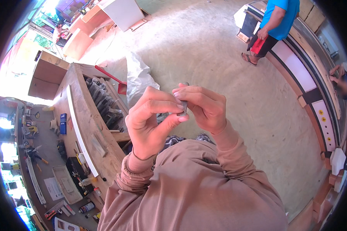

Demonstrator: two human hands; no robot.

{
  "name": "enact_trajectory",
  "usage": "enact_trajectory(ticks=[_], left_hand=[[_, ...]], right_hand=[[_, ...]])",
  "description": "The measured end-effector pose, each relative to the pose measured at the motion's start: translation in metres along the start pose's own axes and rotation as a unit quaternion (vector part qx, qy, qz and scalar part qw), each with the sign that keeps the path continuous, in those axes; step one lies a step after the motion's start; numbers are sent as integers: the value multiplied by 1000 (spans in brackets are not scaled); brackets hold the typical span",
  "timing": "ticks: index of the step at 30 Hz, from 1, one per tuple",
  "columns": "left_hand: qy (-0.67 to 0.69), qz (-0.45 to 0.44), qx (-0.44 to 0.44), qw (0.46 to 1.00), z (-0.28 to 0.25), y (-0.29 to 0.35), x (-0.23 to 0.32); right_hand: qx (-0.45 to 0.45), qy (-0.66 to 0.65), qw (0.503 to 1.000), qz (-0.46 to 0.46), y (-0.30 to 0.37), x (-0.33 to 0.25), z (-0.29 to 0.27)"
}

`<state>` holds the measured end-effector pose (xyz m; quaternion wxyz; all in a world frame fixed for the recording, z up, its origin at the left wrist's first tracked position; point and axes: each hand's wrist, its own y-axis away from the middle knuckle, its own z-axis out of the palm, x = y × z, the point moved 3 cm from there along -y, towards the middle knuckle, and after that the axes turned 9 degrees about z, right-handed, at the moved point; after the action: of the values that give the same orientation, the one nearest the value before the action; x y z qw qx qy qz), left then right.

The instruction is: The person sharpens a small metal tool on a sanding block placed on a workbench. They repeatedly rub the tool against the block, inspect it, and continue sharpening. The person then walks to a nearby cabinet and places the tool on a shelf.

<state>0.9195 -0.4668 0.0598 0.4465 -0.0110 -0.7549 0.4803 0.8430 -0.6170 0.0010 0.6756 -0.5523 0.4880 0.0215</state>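
Observation:
In front of my chest I hold a small dark grey piece, short and narrow; its kind I cannot make out. My left hand pinches its lower end between thumb and fingertips. The fingers of my right hand close on the same piece from the other side, hiding most of it. A dark tip shows above the right fingers, perhaps the piece's other end. Both hands are raised above the floor, close together, to the right of the wooden workbench.
Along the left runs the wooden workbench with a long white strip, a blue box, a tray and scattered tools. Beyond it are a red dustpan and pale sheeting. A person in a blue shirt stands at upper right beside long panels.

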Motion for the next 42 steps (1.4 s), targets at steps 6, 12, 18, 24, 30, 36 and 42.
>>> enact_trajectory(ticks=[6, 12, 18, 24, 30, 36, 42], left_hand=[[8, -8, -6, 1000, 5, 1, -5], [35, -34, -3, 999, 9, 5, -12], [119, -117, 79, 983, 22, 15, -19], [120, -163, 86, 976, 26, 23, -23], [148, -191, 116, 963, 9, 37, -24], [125, -211, 159, 956, -24, 60, -15], [-58, -243, 277, 928, -85, 85, 6]], right_hand=[[4, 5, 1000, -8, 0, 2, -7], [-6, 14, 1000, 22, 8, 9, -13], [-4, 70, 993, 92, 19, 14, -15], [-12, 81, 991, 109, 22, 15, -11], [-34, 70, 990, 117, 26, 14, 8], [-96, 10, 988, 125, 31, 18, 48], [-185, -81, 962, 181, 51, 15, 111]])
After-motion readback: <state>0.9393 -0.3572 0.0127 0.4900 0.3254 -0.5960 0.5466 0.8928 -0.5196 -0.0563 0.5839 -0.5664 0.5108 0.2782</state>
